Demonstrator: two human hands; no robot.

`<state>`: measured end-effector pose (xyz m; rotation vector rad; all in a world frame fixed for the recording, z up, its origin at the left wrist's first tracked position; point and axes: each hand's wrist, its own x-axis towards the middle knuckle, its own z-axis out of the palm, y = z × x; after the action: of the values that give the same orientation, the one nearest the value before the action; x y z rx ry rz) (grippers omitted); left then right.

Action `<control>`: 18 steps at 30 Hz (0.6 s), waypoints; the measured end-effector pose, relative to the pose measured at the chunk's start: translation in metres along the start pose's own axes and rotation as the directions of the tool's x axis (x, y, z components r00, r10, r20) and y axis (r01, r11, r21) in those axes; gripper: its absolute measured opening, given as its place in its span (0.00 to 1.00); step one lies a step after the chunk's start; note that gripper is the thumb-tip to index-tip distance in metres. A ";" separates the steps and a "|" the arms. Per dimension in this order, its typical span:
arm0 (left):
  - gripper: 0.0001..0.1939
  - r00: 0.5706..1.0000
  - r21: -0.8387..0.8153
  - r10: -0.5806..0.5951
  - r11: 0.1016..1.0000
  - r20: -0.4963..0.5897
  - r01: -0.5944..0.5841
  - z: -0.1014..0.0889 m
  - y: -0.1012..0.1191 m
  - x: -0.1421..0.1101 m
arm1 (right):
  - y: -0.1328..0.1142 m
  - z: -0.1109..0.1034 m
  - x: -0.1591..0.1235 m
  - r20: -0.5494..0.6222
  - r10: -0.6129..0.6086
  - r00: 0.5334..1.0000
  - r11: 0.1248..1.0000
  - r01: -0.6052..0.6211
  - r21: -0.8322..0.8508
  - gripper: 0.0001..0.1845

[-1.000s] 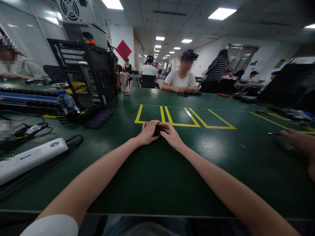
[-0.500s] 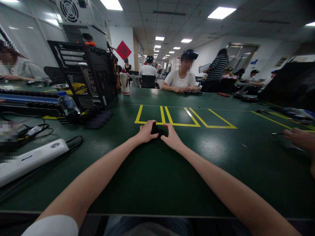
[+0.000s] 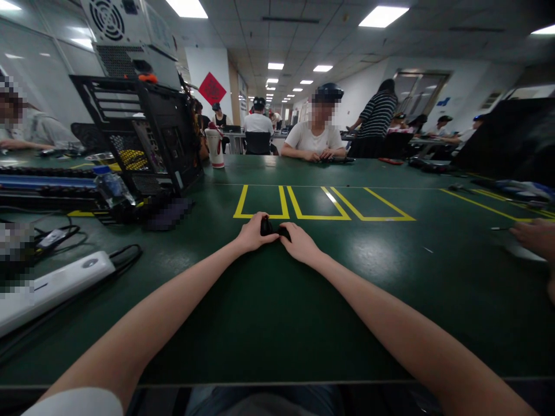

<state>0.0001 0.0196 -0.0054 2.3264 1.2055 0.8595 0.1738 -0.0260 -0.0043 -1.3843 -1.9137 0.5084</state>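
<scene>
In front of me on the green tabletop (image 3: 260, 312), my left hand (image 3: 252, 234) curls its fingers and thumb round a small black object (image 3: 266, 226). My right hand (image 3: 302, 242) is closed on another dark piece (image 3: 284, 233) just beside it. Whether the two dark pieces are joined I cannot tell, since my fingers cover most of both. My thumbs point towards each other with their tips close together. Just beyond my hands, yellow tape (image 3: 318, 218) marks several box shapes on the table.
On the left stand an open black computer case (image 3: 167, 144), a water bottle (image 3: 113, 188) and a white power strip (image 3: 56, 286) with cables. A white cup (image 3: 215, 149) is further back. A co-worker (image 3: 315, 137) sits opposite; another person's hand (image 3: 535, 236) reaches in at right.
My right hand, more widely spread before, has closed on a dark piece. Both thumbs have come nearer each other, and the black object in my left hand has turned slightly.
</scene>
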 end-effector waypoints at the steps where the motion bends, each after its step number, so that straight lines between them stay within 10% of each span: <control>1: 0.30 1.000 0.007 -0.002 1.000 -0.010 0.002 0.002 0.000 0.004 | 0.002 0.000 0.001 -0.004 -0.006 1.000 1.000 0.006 -0.008 0.16; 10: 0.27 0.990 0.036 -0.107 0.993 -0.087 0.110 0.043 0.045 0.034 | 0.035 -0.038 -0.006 -0.091 0.011 0.996 0.965 -0.035 -0.261 0.15; 18: 0.34 0.962 -0.060 0.114 0.993 0.247 -0.103 -0.002 0.117 -0.111 | -0.033 -0.053 -0.154 0.036 0.165 0.986 0.985 -0.166 0.036 0.17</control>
<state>0.0189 -0.1374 0.0251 2.3954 0.9509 0.5980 0.2185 -0.1861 0.0048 -1.5266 -1.8139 0.6487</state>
